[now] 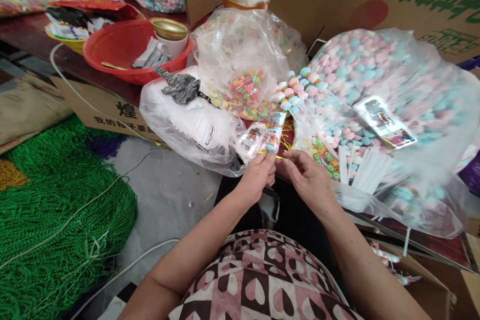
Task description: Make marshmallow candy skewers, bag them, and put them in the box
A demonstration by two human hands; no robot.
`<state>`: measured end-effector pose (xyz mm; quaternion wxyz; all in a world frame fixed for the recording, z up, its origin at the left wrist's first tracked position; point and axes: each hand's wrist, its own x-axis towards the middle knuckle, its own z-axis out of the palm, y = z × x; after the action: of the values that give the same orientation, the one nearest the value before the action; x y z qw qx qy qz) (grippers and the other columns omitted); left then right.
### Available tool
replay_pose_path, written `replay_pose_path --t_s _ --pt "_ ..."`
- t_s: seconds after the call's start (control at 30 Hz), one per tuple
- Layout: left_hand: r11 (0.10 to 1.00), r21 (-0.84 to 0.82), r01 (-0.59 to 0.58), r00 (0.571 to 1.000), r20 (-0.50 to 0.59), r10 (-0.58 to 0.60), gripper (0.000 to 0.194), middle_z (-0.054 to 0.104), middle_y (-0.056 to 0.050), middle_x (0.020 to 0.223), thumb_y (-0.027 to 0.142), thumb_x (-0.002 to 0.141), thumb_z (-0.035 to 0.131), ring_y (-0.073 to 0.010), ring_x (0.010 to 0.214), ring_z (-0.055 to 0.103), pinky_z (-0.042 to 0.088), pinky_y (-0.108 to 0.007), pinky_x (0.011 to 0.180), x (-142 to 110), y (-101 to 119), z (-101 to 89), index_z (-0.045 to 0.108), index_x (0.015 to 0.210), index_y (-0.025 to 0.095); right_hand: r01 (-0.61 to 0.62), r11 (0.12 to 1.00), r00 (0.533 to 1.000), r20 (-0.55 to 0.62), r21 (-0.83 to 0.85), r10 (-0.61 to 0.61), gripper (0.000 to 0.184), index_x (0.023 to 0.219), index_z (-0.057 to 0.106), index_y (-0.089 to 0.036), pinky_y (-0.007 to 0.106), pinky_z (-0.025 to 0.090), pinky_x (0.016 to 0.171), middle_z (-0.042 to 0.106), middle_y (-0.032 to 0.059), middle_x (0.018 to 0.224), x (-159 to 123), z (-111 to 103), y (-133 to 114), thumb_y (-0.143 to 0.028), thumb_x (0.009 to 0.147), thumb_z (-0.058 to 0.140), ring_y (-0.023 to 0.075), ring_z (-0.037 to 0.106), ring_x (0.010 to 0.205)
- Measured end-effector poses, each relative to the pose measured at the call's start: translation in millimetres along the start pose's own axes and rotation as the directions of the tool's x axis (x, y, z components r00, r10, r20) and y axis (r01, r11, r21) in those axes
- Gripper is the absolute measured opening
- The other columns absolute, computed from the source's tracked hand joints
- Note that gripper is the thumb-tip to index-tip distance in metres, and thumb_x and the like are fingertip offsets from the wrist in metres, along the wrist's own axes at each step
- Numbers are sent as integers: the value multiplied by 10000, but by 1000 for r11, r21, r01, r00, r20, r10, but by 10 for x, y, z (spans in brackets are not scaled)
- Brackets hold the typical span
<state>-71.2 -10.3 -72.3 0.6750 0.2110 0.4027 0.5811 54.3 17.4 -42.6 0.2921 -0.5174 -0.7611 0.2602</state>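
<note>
My left hand point(258, 176) is closed around the lower end of a small printed candy packet point(275, 130), which stands up from its fingers. A thin gold twist tie point(279, 157) runs across the packet's base towards my right hand point(308, 176), whose thumb and forefinger pinch its end. More gold ties point(287, 135) lie on the dark red table behind. Just left of the packet, flat printed bags point(252, 139) rest on a plastic bag of white wrappers point(195, 127). White sticks point(371, 169) and ring-shaped candies point(325, 158) are to the right of my right hand.
A big bag of pastel candies point(375, 60) fills the right side, with a silver printed packet point(385, 121) on it. Behind stands a bag of ring candies point(243, 45). A red basin point(112, 55) is at left, above green cord point(67, 220) on the floor.
</note>
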Motion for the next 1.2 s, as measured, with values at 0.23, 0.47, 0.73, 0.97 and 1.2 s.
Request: replay_pose_path --t_s 0.23,0.47,0.73,0.97,1.2 --pt "999 -30 28 996 85 -26 461 308 103 505 604 812 633 -23 383 246 245 -182 408 -86 -15 41 540 748 157 -201 918 979 50 342 196 250 831 672 -201 267 444 533 632 -10 633 -105 -38 92 -447 832 625 136 541 543" --pt "941 -159 299 913 334 -234 372 224 108 462 467 902 554 -30 333 177 222 -170 372 -212 21 172 531 696 157 -161 949 985 -15 270 171 263 794 644 -206 273 425 557 600 -16 609 -196 -110 156 -455 854 585 145 538 561" --pt "836 -256 486 785 548 -289 384 173 92 478 365 976 412 -47 336 115 226 -169 359 -317 -55 294 500 656 171 -199 771 975 199 605 95 290 1010 709 -261 346 509 848 730 32 989 -292 -227 303 -494 876 599 201 657 909" --pt "824 -238 515 773 543 -327 393 178 95 485 395 981 414 -46 330 108 240 -170 349 -252 -92 300 486 665 174 -327 625 938 324 709 123 380 921 735 -242 383 530 838 750 37 912 -245 -192 408 -588 769 694 214 676 855" --pt "881 -195 430 844 432 -316 335 241 108 466 431 951 507 -36 330 170 256 -153 359 -201 -112 267 532 753 161 -24 965 998 -50 260 39 259 783 666 -221 344 487 722 685 25 753 -214 -171 457 -440 880 567 200 617 733"
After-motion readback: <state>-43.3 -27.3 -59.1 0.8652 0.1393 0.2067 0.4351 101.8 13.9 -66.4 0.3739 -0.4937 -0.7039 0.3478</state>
